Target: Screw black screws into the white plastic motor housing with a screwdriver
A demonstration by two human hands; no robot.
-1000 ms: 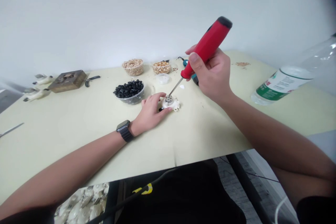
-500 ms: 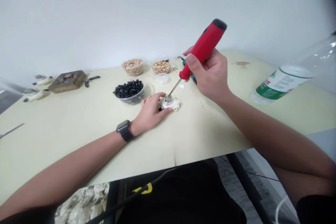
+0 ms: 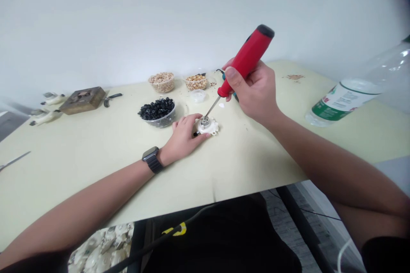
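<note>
Head view: white part (image 3: 211,126) between left fingers (image 3: 192,118).

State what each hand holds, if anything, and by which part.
Right hand: the red screwdriver, by its handle's lower half. Left hand: the white part, by its edge, between thumb and fingers.

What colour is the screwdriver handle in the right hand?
Red, with a black end cap; the head view shows the handle best.
</note>
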